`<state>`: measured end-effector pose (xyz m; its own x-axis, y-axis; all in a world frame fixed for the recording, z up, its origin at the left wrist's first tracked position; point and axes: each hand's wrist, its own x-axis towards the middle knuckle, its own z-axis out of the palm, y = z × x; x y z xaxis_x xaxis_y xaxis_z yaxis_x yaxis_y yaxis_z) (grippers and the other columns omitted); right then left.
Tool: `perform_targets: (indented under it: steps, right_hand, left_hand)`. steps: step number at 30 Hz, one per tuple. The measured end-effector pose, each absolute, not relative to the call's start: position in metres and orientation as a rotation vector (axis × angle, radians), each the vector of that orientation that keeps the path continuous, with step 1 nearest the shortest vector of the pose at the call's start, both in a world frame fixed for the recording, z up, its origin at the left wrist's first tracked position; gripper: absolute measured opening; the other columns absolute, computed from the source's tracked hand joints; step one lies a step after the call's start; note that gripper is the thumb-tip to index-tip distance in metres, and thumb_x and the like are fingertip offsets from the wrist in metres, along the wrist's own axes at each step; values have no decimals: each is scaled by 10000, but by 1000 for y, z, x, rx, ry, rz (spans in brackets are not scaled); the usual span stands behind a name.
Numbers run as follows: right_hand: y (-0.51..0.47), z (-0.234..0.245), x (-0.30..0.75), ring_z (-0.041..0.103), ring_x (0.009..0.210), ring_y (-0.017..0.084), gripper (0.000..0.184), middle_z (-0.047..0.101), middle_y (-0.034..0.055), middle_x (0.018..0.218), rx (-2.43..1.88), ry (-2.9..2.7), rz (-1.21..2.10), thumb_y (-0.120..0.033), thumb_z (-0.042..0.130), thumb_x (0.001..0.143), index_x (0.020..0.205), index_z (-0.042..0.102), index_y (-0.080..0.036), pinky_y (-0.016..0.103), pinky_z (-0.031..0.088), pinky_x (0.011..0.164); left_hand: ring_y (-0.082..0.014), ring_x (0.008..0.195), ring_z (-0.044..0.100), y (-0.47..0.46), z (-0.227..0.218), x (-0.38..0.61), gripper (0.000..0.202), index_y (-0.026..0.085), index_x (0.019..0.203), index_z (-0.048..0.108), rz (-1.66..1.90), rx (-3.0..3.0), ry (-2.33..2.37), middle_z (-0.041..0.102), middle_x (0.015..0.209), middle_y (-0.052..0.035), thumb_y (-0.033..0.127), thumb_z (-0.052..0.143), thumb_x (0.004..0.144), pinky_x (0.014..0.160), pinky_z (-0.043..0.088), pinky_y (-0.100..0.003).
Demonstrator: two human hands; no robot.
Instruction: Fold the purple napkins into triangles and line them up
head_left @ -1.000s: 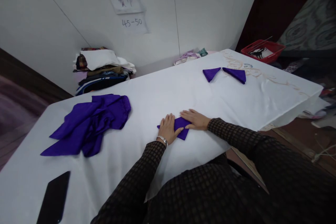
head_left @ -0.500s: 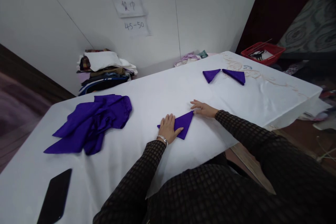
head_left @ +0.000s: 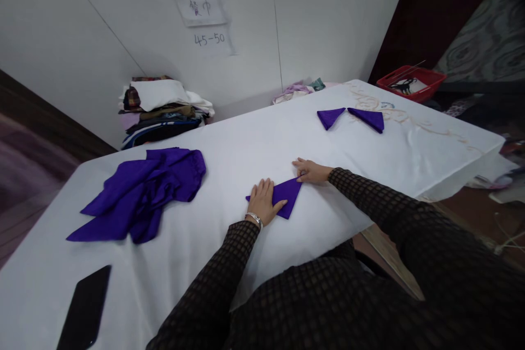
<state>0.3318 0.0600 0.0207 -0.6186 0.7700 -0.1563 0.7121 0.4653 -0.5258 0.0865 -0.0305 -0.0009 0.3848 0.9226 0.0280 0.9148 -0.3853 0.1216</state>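
Observation:
A purple napkin (head_left: 289, 192), folded into a flat triangle, lies on the white-covered table in front of me. My left hand (head_left: 262, 202) rests flat on its left part, fingers stretched out and thumb spread, covering some of the cloth. At the upper right corner, my right hand (head_left: 313, 170) has its thumb and a finger closed on the tip. Farther right are two more folded purple napkins, one smaller-looking (head_left: 330, 117) and one longer (head_left: 368, 119). A loose heap of purple cloth (head_left: 151, 191) is spread out to the left.
A black phone (head_left: 84, 309) lies at the table's near left. Behind the table edge stands a stack of folded clothes (head_left: 164, 112), with more cloth (head_left: 296, 92) farther right. Beyond the far right end is a red basket (head_left: 426, 85). Handwritten sheets (head_left: 200, 3) hang on the wall.
My right hand has moved slightly left and its thumb and finger have closed on the napkin's corner. My left hand and the napkin have stayed in place.

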Motion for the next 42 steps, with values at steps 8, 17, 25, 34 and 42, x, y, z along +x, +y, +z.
perform_targets:
  steps: [8,17,25,34,42]
  right_hand:
    - [63,21,336,136,1394,294,259,302,49,1487,-1356,-2615,854,-431,544,838,802,676,-211,533,158,1104]
    - [52,14,333,151,1390,310,291,316,80,1481,-1460,-2546,713,-381,487,865,738,651,-178,583,108,1086]
    - [31,19,324,227,1370,291,246,412,127,1421,-1592,-2234,409,-309,486,875,998,646,-167,548,164,1072]
    - [-19,11,255,259,1358,288,690,312,159,1471,-1005,-2630,572,-556,395,893,1427,312,-127,489,150,1096]
    - [-4,4,325,264,1354,300,575,371,140,1445,-1437,-2398,509,-498,409,904,1375,422,-168,536,141,1085]
  left_hand:
    - [-285,1390,196,-31,-1,86,704,135,1415,301,128,2542,1691,307,1484,-128,571,342,864,1125,168,-462]
    - [-276,1393,187,-31,0,86,709,123,1407,316,117,2534,1689,304,1485,-126,584,320,868,1130,159,-455]
    - [-280,1392,189,-30,-1,86,704,106,1406,318,109,2543,1685,300,1487,-124,565,326,871,1130,158,-455]
    - [-291,1393,173,-28,-4,83,690,92,1424,276,-19,2594,1664,259,1503,-135,439,438,851,1122,167,-457]
    - [-291,1387,200,-28,-3,85,710,125,1408,324,148,2517,1667,300,1486,-132,573,371,860,1118,160,-473]
